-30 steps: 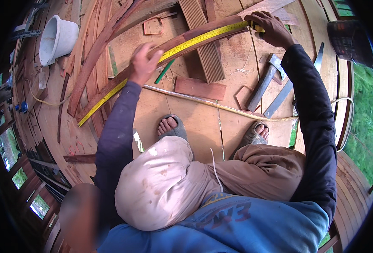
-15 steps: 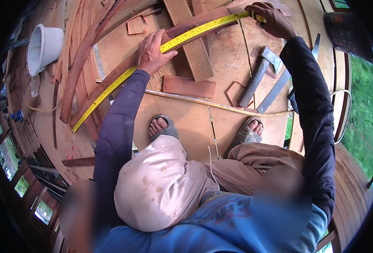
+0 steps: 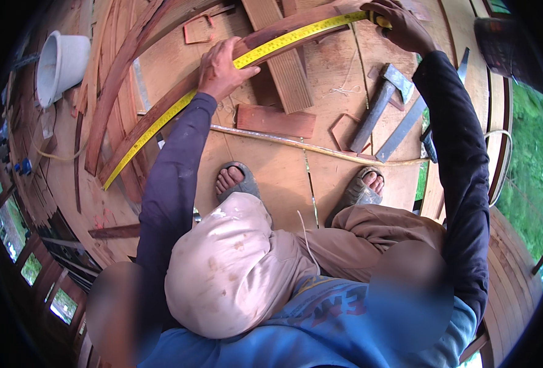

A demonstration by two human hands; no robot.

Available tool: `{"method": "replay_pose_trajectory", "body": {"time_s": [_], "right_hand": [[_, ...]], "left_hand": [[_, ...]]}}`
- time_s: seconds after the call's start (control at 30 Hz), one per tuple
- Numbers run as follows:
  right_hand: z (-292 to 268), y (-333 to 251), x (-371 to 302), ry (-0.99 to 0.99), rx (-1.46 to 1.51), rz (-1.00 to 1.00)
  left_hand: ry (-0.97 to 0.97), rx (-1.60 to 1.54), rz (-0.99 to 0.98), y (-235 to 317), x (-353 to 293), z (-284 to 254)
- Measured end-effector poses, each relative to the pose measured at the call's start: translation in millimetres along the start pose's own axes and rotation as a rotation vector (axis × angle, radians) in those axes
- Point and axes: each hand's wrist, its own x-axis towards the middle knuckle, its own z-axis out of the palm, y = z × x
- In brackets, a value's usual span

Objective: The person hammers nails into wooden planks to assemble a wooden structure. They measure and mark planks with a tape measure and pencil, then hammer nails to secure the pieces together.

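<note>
A yellow tape measure blade [image 3: 296,40] stretches along a curved reddish-brown timber [image 3: 161,105], from its lower left end up to the right. My left hand [image 3: 221,69] grips the timber midway, over the tape, fingers across the far side and thumb along the near side. Up at the right, my right hand [image 3: 404,26] is closed round the black and yellow tape case [image 3: 382,21], partly hidden by the fingers. The timber crosses over a grooved board [image 3: 288,80]. Below lies a short red-brown wood block [image 3: 275,121].
A hatchet [image 3: 375,116] and a long flat metal blade [image 3: 400,134] lie beside my right forearm. One thin rod [image 3: 332,153] runs across the planks before my sandalled feet. Further left are a white bucket [image 3: 72,66] and more curved timber [image 3: 115,101]. Greenery shows past the right edge.
The view has shifted slightly. Both hands keep their holds, and the tape stays stretched along the timber; my right hand appears a little further right.
</note>
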Motion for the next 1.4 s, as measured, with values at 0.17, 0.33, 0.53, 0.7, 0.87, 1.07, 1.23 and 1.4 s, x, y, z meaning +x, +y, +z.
{"method": "replay_pose_trajectory", "body": {"time_s": [0.17, 0.33, 0.53, 0.7, 0.87, 1.07, 1.23, 1.4], "right_hand": [[24.8, 25.7, -8.3, 0.027, -0.008, 0.004], [21.1, 18.7, -1.1, -0.028, -0.026, -0.036], [22.1, 23.3, -2.2, -0.111, -0.054, 0.021], [21.5, 22.8, -2.5, -0.124, -0.079, 0.042], [22.0, 22.9, 1.7, -0.121, -0.018, 0.014], [22.4, 12.9, 6.9, -0.109, -0.011, 0.001], [31.2, 32.4, -9.4, 0.002, -0.021, -0.065], [39.8, -15.1, 5.2, 0.057, -0.039, -0.031]], "left_hand": [[0.029, 0.020, 0.056, 4.5, -0.3, -1.2], [0.010, -0.041, 0.012, 3.3, -6.6, -6.4], [0.006, -0.014, 0.020, -1.1, -4.9, 3.2], [-0.032, -0.017, 0.001, -4.5, -2.0, 10.8], [-0.078, -0.041, 0.003, -9.0, 2.2, 10.6], [-0.030, -0.026, 0.022, -14.2, -2.4, 12.7], [0.104, -0.204, 0.040, 0.9, 5.3, 9.1], [0.117, -0.053, 0.027, -7.4, -3.6, 7.2]]}}
